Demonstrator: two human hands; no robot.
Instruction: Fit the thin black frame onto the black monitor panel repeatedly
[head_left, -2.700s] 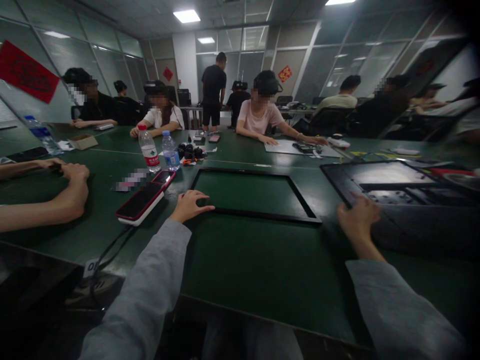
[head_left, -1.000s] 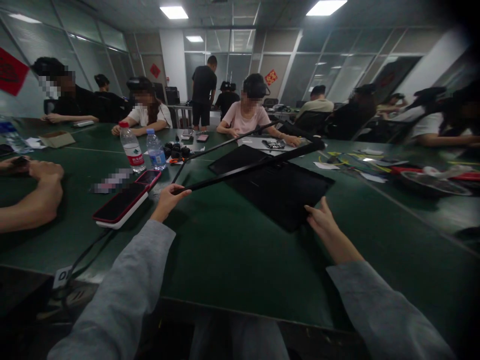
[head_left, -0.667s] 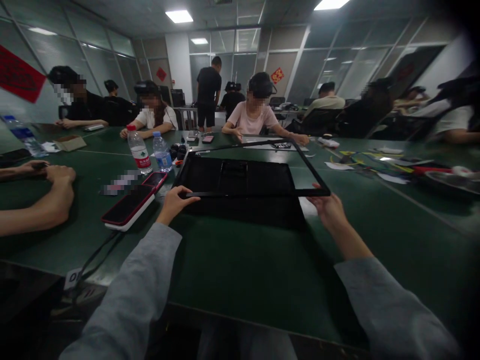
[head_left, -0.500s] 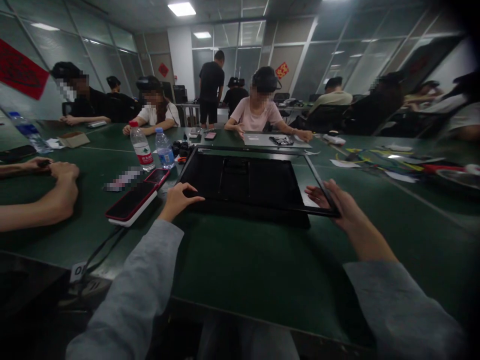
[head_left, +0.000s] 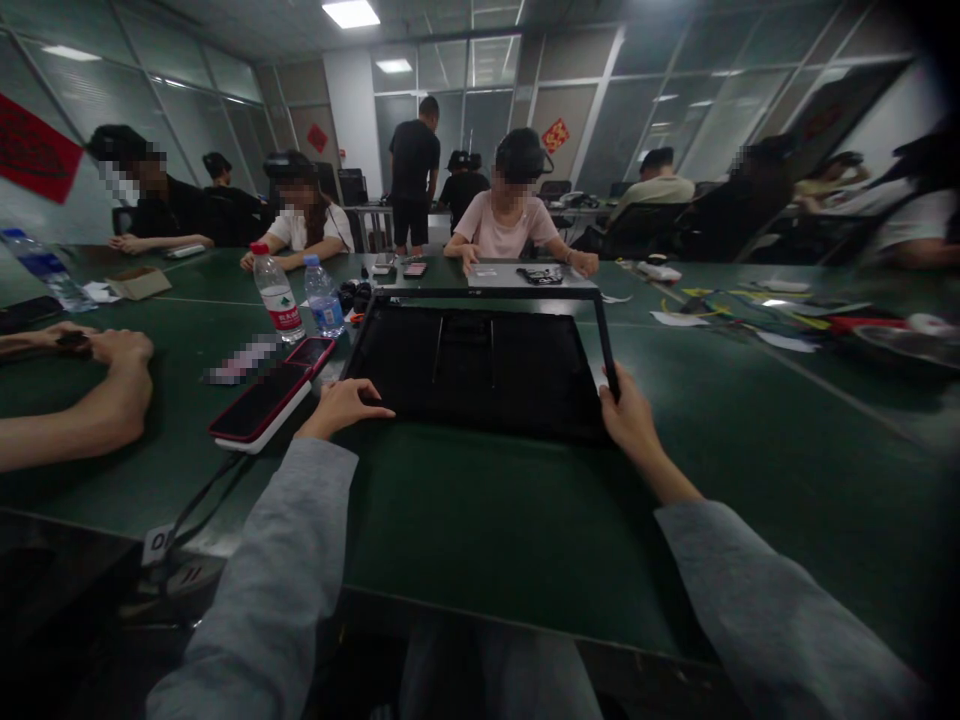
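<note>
A thin black rectangular frame (head_left: 525, 293) stands over a flat black panel (head_left: 465, 365) on the green table. The panel has a raised bracket-like part at its middle. My left hand (head_left: 341, 407) grips the near left corner of the frame, thumb pointing right along its lower edge. On the right side, my right hand (head_left: 628, 408) is closed round the frame's side bar. The frame's near bar is hard to tell apart from the dark panel.
Left of the panel lies a red-edged phone (head_left: 274, 395) on a white box. Behind it stand a red-capped bottle (head_left: 277, 295) and a blue-capped bottle (head_left: 323, 297). A person's forearm (head_left: 82, 425) rests at far left. Cables (head_left: 720, 305) lie at right.
My right hand has moved left with the frame's right side, which now lines up more closely with the panel. The view has shifted slightly.
</note>
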